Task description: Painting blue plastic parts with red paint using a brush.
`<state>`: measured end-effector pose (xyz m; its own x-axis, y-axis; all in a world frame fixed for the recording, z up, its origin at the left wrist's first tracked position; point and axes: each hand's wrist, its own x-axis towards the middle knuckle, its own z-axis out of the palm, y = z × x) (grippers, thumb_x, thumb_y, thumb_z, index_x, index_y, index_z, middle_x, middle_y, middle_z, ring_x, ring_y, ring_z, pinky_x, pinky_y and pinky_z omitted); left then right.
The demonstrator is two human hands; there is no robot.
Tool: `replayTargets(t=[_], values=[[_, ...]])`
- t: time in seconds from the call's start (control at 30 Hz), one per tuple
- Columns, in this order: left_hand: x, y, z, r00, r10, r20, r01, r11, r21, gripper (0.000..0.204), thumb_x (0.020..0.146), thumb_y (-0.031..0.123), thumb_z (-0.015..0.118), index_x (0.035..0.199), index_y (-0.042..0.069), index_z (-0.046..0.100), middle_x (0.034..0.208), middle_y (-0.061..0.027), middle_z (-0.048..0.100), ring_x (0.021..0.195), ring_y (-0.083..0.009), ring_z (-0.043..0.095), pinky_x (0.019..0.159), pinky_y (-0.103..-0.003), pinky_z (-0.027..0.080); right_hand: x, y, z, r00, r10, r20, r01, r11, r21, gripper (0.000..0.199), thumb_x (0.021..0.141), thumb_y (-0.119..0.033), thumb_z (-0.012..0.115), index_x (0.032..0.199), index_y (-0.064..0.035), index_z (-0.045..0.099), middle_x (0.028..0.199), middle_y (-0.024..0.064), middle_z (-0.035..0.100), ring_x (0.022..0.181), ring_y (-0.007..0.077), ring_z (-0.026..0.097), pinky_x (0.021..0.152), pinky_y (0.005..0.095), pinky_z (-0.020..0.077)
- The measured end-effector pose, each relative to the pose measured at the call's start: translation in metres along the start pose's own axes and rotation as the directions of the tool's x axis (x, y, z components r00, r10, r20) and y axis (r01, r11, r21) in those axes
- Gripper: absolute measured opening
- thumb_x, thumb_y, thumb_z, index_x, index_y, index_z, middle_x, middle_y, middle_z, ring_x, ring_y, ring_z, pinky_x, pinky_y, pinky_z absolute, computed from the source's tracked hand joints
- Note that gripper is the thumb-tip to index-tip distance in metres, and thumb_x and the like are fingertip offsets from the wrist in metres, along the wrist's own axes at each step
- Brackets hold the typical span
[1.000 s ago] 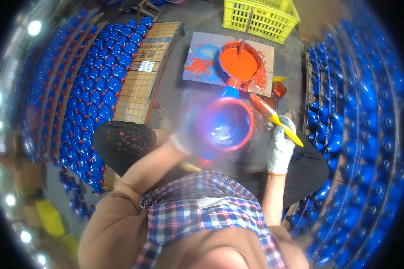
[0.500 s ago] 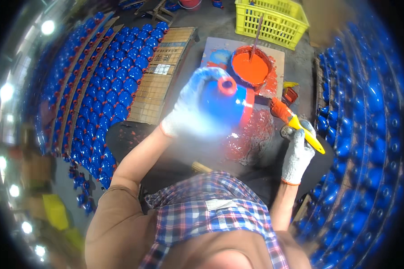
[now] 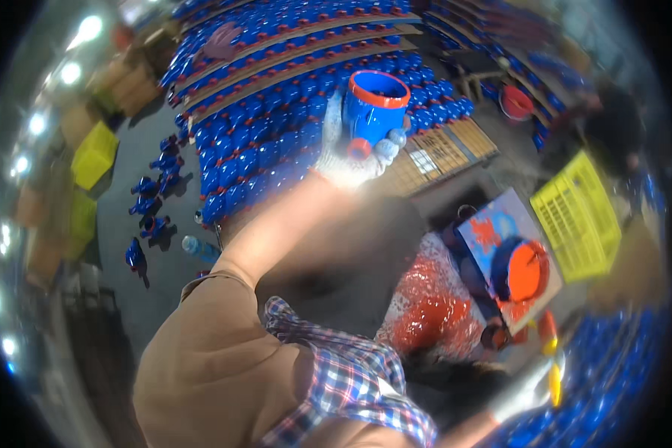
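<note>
My left hand, in a white glove with blue stains, grips a hollow blue casting with its wide mouth upward. A wet orange-red band rings that mouth, and a smaller orange-red port faces me. The casting is held over rows of similar blue castings. Down at the lower right, my gloved right hand holds a paintbrush by its yellow handle; its orange-smeared end points away from me. A bucket of orange paint stands beyond the brush on a paint-smeared board.
Wooden boards separate rows of castings at the back. Loose castings and a bottle are on the floor at left. A yellow crate stands right of the bucket. Red paint covers the surface before me; more castings fill the right.
The view has swung left. My left hand has carried the casting from beside the paint bucket to above the rows and turned its mouth up. The brush is now apart from the casting.
</note>
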<state>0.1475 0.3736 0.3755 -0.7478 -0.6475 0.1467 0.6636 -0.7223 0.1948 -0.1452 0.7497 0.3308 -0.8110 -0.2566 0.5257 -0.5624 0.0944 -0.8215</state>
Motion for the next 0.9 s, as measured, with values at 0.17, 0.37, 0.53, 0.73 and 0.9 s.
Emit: replayTargets(t=[0.17, 0.37, 0.53, 0.73, 0.9], values=[[-0.057, 0.016, -0.043, 0.987, 0.139, -0.083, -0.146, 0.984, -0.097, 0.086, 0.077, 0.067, 0.056, 0.133, 0.003, 0.041, 0.116, -0.0272, 0.048, 0.079, -0.0301, 0.053, 0.051, -0.033, 0.049, 0.020, -0.007, 0.026, 0.950, -0.302, 0.086, 0.313, 0.927, -0.208, 0.027, 0.095, -0.017, 0.056, 0.109, 0.0057, 0.060, 0.101, 0.0136, 0.064, 0.086, 0.0214, 0.059, 0.079, 0.0320, 0.0481], [-0.089, 0.021, -0.066, 0.918, 0.302, -0.257, -0.284, 0.953, 0.106, 0.082, 0.079, 0.070, 0.050, 0.132, 0.007, 0.045, 0.116, -0.0245, 0.052, 0.075, -0.0305, 0.053, 0.049, -0.034, 0.048, 0.029, -0.022, 0.050, 0.987, -0.119, 0.112, 0.145, 0.954, -0.261, 0.028, 0.095, -0.018, 0.055, 0.109, 0.0051, 0.061, 0.103, 0.0146, 0.064, 0.091, 0.0235, 0.059, 0.084, 0.0326, 0.0464], [-0.108, 0.022, -0.090, 0.724, 0.623, -0.298, -0.249, 0.638, 0.729, 0.078, 0.079, 0.070, 0.050, 0.129, 0.010, 0.048, 0.109, -0.0205, 0.056, 0.070, -0.0299, 0.053, 0.045, -0.033, 0.048, 0.035, -0.027, 0.060, 0.991, -0.034, 0.129, 0.072, 0.951, -0.301, 0.029, 0.094, -0.018, 0.057, 0.113, 0.0043, 0.060, 0.112, 0.0145, 0.062, 0.098, 0.0220, 0.058, 0.089, 0.0321, 0.0455], [-0.121, 0.015, -0.067, 0.885, 0.274, -0.376, -0.308, 0.951, -0.032, 0.082, 0.079, 0.065, 0.055, 0.129, 0.001, 0.044, 0.109, -0.0246, 0.051, 0.075, -0.0253, 0.052, 0.050, -0.030, 0.047, 0.042, -0.019, 0.063, 0.976, -0.042, 0.214, 0.082, 0.980, -0.180, 0.029, 0.096, -0.015, 0.055, 0.116, 0.0046, 0.059, 0.114, 0.0156, 0.062, 0.101, 0.0224, 0.059, 0.092, 0.0313, 0.0460], [-0.121, 0.002, -0.044, 0.941, 0.214, -0.263, -0.291, 0.909, -0.299, 0.081, 0.079, 0.059, 0.060, 0.129, -0.003, 0.042, 0.109, -0.0240, 0.050, 0.077, -0.0222, 0.052, 0.052, -0.029, 0.047, 0.037, -0.032, 0.064, 0.965, -0.057, 0.257, 0.130, 0.952, -0.279, 0.028, 0.096, -0.013, 0.054, 0.117, 0.0061, 0.057, 0.114, 0.0167, 0.061, 0.100, 0.0223, 0.059, 0.091, 0.0306, 0.0466]])
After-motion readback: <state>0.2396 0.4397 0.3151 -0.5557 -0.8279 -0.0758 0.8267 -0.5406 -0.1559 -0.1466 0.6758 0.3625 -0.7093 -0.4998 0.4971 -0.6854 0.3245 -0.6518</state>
